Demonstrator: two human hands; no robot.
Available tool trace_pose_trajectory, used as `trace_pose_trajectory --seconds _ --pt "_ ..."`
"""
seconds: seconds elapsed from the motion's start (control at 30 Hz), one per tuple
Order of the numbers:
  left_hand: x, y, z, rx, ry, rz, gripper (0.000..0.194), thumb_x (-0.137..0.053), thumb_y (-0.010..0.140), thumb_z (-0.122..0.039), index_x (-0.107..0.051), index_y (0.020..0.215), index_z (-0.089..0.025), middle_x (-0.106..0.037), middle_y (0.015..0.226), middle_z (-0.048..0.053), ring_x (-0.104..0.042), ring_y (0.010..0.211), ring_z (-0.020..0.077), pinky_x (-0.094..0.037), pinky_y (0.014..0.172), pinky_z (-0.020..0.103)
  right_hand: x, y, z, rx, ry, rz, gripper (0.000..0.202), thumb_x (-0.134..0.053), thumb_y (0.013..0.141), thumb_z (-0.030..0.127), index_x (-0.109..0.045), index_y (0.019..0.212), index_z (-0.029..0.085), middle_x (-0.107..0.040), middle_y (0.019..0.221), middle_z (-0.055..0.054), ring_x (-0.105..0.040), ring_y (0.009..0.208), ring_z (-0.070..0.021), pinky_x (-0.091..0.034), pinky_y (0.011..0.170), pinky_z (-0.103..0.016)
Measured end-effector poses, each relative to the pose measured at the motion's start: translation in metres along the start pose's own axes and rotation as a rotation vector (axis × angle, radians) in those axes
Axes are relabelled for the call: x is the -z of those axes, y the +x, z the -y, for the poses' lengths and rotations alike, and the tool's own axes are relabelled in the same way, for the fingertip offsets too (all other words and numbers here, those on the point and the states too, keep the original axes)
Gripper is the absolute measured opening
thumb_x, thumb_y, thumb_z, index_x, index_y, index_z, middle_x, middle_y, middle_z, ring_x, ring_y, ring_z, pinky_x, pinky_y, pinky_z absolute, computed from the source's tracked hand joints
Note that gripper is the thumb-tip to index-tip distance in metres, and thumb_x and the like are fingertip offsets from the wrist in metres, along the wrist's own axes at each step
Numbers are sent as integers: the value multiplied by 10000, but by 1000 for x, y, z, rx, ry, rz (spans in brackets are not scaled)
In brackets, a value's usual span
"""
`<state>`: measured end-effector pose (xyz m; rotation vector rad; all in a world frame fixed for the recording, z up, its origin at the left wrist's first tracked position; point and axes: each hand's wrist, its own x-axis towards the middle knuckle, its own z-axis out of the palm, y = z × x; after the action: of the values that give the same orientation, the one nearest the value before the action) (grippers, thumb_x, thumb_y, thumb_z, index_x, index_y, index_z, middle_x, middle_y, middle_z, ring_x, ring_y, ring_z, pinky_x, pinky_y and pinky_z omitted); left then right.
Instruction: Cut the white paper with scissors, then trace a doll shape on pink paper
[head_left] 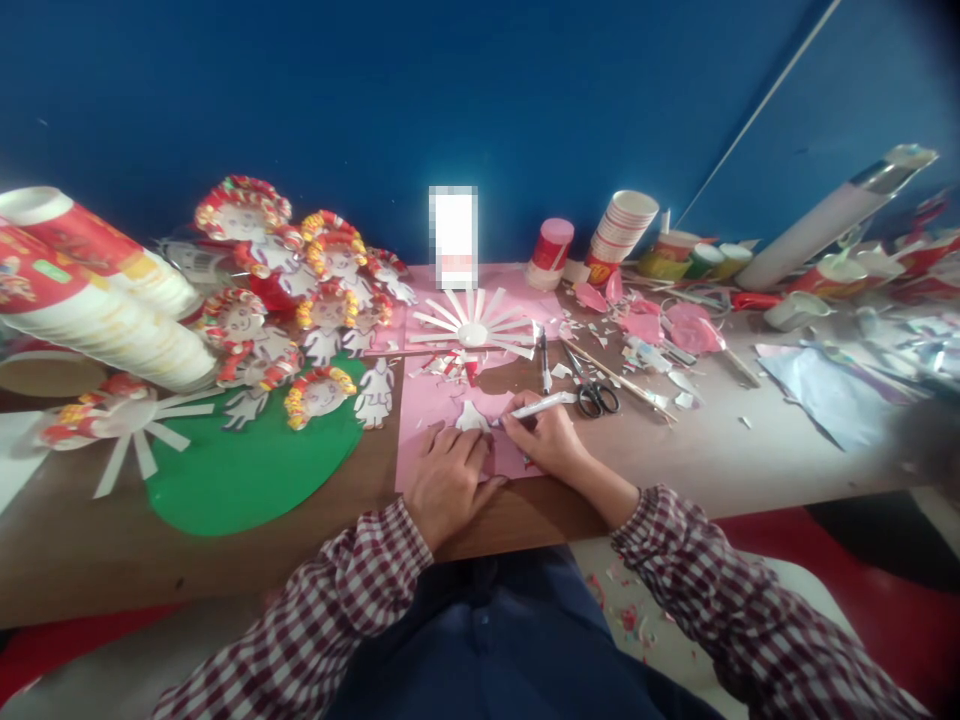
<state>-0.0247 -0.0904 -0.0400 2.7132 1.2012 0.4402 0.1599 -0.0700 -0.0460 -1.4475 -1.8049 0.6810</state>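
Observation:
A small white paper cutout [472,416] lies on the pink sheet [414,447] in front of me. My left hand [448,478] rests flat on the sheet with its fingers spread, the fingertips at the cutout's lower edge. In my right hand [546,434] is a white pen [537,405], pinched between the fingers, its tip near the cutout's right side. Just beyond, a cup cut into white strips [472,334] is fanned out. Black-handled scissors [598,399] lie right of my right hand, beside a dark pen [544,362].
Paper dolls [321,397] and a green sheet [255,470] are on the left, with stacked paper cups [112,330] behind. Wooden sticks [615,377], paper scraps, pink pieces [694,328] and more cups [624,225] stand or lie to the right. A blue wall [337,110] rises behind.

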Motion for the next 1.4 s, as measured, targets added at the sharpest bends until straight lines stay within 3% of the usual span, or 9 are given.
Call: trace_pose_trajectory --seconds 0.6,1.4 --pt "0 -1 0 -8 1 -20 415 -469 841 -477 -577 1051 -137 -599 1095 113 -497 1024 282 -279 1002 481 0 -1 0 6 2 -13 52 -550 767 214 -544 725 184 -550 596 20 -483 538 -118 -359 527 -219" --pt "-2 -2 3 -16 26 -10 454 -470 839 -477 -569 1094 -115 -591 1131 114 -488 1039 284 -281 1006 480 2 0 8 -61 -20 15 95 -539 749 242 -548 688 170 -522 570 17 -467 526 -110 -359 526 -214"
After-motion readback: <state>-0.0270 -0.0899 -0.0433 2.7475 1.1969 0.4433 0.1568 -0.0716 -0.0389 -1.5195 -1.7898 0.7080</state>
